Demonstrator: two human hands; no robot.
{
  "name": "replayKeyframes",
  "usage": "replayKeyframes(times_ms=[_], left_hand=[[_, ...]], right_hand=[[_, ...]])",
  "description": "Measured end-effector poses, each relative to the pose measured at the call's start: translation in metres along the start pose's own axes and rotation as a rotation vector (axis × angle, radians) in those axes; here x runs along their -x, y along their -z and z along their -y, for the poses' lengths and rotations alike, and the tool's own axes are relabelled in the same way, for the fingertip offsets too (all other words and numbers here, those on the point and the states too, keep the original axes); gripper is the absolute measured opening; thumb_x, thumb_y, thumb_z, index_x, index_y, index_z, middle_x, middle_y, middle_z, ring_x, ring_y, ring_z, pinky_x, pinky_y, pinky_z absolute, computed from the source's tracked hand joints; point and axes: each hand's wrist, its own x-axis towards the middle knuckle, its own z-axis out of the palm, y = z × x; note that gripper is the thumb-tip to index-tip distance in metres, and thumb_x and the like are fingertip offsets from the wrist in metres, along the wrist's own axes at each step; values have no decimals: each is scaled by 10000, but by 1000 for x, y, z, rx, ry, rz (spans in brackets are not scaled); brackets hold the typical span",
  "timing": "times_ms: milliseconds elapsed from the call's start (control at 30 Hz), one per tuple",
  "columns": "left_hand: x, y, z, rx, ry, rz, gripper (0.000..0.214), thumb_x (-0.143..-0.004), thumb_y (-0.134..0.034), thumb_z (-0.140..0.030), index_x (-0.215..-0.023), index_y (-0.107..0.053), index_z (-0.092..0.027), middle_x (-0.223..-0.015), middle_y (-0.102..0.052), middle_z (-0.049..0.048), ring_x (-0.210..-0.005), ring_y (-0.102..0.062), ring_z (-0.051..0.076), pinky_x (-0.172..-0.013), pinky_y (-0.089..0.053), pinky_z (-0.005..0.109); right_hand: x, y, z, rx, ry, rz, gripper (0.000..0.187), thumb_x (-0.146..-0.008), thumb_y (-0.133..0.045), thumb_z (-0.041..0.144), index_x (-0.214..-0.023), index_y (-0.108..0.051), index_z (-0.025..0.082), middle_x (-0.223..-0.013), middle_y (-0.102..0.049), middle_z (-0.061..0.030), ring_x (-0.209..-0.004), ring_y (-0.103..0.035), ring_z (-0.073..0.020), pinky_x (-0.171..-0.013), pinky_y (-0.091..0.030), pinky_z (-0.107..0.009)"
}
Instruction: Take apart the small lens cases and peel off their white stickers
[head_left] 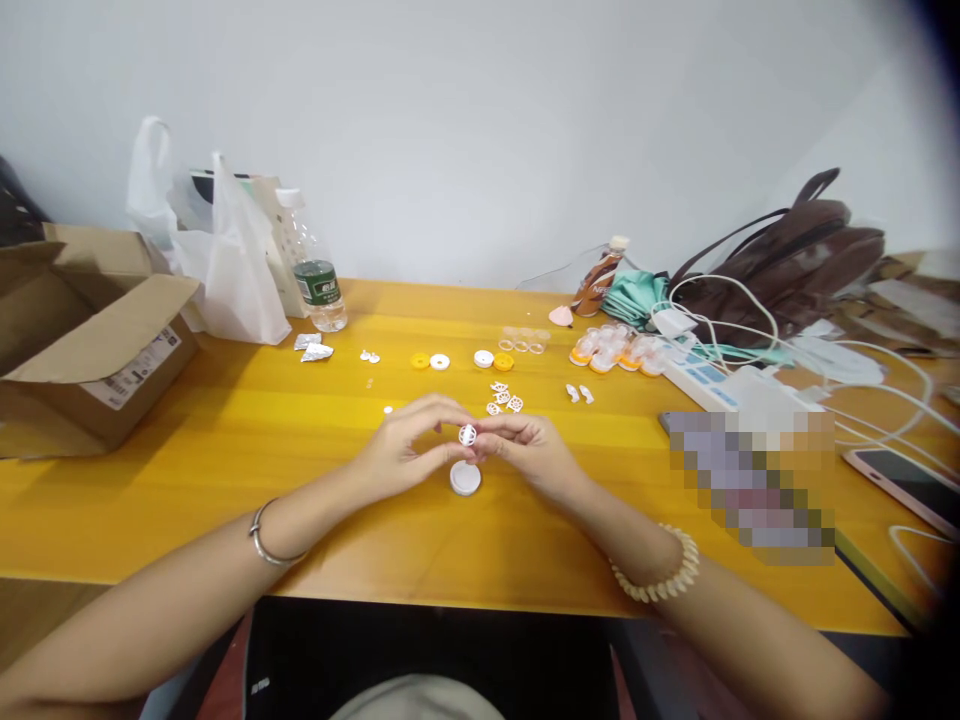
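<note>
Between the fingertips of my left hand (420, 440) and my right hand (529, 450) is a small white openwork plastic piece (467, 435). Both hands pinch it, one from each side, just above the table. Right below it a round white lid-like disc (465, 478) lies flat. Beyond my fingers sit several similar white openwork pieces (502, 398). Farther back are yellow discs (504, 362) and white discs (484, 358), with clear rings (523, 340) behind. Two small white curved parts (579, 394) lie to the right of the openwork pieces.
At left stand an open cardboard box (112, 340), a white plastic bag (232, 270) and a water bottle (319, 280). At right are clear-and-orange containers (611, 348), a brown drink bottle (598, 278), a brown bag (795, 260), a power strip (694, 372), white cables and a phone (907, 485).
</note>
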Motion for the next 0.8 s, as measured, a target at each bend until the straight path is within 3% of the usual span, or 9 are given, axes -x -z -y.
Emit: replayKeyframes(times_ms=[233, 800], left_hand=[[4, -2, 6, -198, -110, -11, 222, -807, -588, -155, -1029, -569, -154, -934, -643, 93, -878, -585, 166, -778, -496, 325], [7, -6, 9, -467, -152, 31, 143, -849, -534, -188, -980, -578, -154, -916, -624, 85, -820, -586, 152, -711, -493, 283]], right_hand=[[-1, 0, -2, 11, -51, -58, 208, -648, -733, 280, -840, -705, 206, -812, -724, 0, -738, -676, -131, -801, -520, -297], [-2, 2, -8, 91, -46, -52, 323, -679, -699, 344, -957, -682, 182, -851, -725, -36, -770, -678, -156, -826, -523, -346]])
